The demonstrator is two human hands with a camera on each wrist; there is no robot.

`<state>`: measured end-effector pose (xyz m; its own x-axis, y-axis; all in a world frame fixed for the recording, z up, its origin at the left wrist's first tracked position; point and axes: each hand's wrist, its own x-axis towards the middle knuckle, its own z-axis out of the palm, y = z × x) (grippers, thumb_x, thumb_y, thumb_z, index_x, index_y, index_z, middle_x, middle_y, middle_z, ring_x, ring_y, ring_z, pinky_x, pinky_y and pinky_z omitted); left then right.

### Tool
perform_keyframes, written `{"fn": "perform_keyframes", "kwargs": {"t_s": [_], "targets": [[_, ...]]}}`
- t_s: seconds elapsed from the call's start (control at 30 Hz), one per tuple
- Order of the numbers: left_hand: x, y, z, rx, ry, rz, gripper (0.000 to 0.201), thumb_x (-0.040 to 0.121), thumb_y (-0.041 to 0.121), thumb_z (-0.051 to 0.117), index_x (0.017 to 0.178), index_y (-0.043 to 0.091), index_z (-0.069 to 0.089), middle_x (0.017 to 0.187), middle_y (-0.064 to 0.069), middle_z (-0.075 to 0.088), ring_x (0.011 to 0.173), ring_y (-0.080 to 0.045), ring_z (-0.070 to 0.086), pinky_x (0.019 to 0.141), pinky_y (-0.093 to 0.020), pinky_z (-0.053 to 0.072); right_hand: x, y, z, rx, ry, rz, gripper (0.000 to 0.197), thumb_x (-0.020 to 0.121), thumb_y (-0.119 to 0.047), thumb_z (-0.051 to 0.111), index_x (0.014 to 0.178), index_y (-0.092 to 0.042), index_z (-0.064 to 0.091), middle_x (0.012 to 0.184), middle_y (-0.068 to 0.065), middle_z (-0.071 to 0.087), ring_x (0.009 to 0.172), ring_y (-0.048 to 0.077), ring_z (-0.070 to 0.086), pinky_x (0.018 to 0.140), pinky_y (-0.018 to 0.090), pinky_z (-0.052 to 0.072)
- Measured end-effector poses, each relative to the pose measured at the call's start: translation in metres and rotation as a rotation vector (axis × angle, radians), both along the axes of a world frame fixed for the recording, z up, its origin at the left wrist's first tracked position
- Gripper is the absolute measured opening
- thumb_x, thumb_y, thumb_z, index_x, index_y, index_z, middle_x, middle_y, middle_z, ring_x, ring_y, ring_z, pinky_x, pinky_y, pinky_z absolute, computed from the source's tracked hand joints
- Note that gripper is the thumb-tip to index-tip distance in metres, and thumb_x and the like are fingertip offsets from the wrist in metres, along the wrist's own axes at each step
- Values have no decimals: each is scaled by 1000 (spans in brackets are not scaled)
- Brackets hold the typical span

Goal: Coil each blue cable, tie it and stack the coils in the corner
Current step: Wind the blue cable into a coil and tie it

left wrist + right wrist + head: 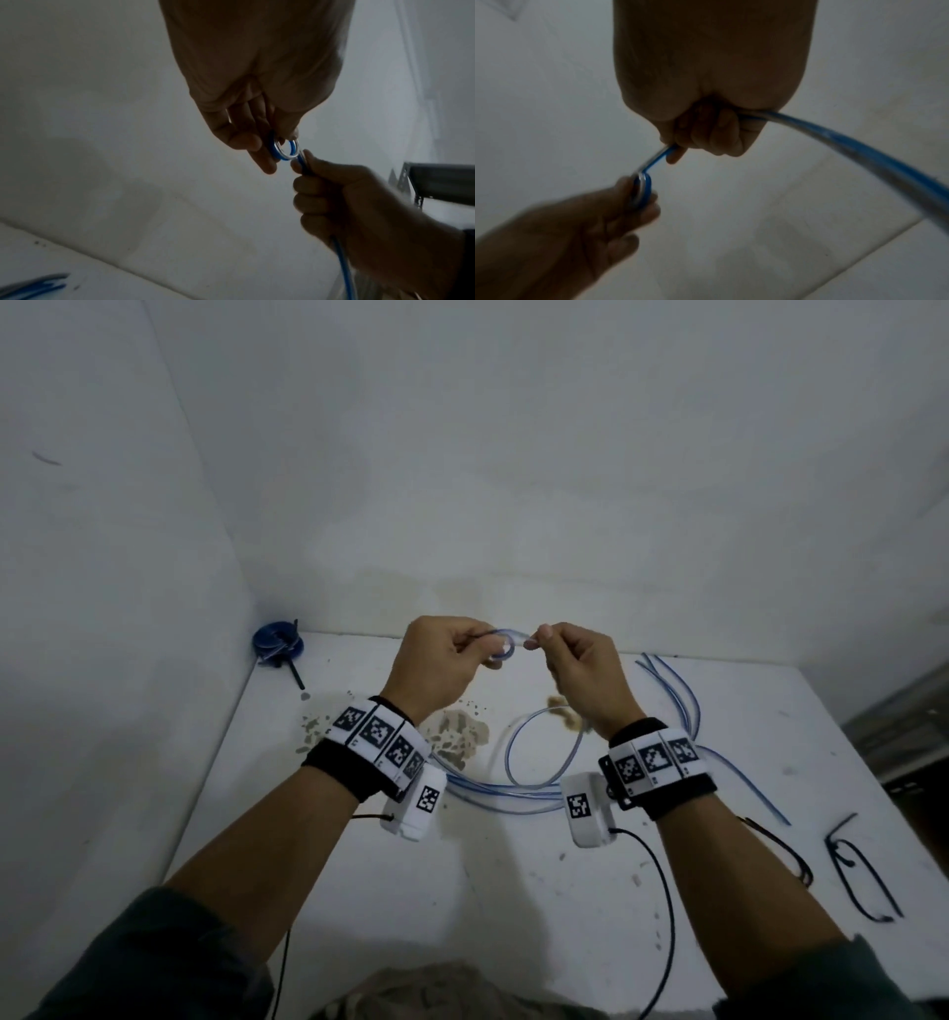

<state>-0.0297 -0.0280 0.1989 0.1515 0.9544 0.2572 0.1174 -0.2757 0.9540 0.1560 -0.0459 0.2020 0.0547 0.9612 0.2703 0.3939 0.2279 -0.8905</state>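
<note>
No readable text anywhere — only black-and-white coded squares on the wristbands point(379, 734) and the small white wrist units point(585, 809).

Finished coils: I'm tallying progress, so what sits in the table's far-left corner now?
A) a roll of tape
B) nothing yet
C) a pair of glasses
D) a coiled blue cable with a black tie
D: a dark blue coil with a black tie sticking out lies there.
</note>
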Motion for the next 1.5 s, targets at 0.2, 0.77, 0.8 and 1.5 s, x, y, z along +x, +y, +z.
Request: {"fn": "perform_keyframes", "kwargs": {"t_s": [0.2, 0.77, 0.8, 1.5], "targets": [[16, -2, 12, -67, -146, 47, 13, 88, 7, 70, 97, 1, 76, 89, -4, 76, 83, -7, 72, 82, -20, 54, -36, -20, -29, 168, 96, -80, 25, 105, -20, 38, 114, -19, 62, 64, -4, 43, 58, 11, 39, 55, 27, 35], [-4, -8, 9, -118, -47, 70, 11, 86, 12, 74, 90, 3, 78, 79, -8, 76, 65, -9, 65, 66, -19, 51, -50, -7, -2, 134, 25, -87, 22, 104, -20, 47, 86, -18, 60, 71, -9, 60, 61, 3, 53, 61, 22, 42], [1, -9, 11, -118, -97, 105, 12, 86, 11, 74, 92, 2, 78, 79, -8, 76, 63, -8, 63, 63, -18, 50, -58, -8, -1, 156, 103, -131, 22, 104, -21, 47, 88, -20, 61, 70, -10, 61, 61, 4, 54, 60, 24, 44], [2, -9, 21, -340, -467, -22, 12, 85, 1, 70, 95, -5, 73, 77, -12, 72, 68, -19, 66, 70, -24, 57, -79, -13, -17, 208, 216, -220, 18, 104, -26, 44, 94, -15, 55, 66, 2, 55, 55, 31, 50, 50, 48, 47]]}}
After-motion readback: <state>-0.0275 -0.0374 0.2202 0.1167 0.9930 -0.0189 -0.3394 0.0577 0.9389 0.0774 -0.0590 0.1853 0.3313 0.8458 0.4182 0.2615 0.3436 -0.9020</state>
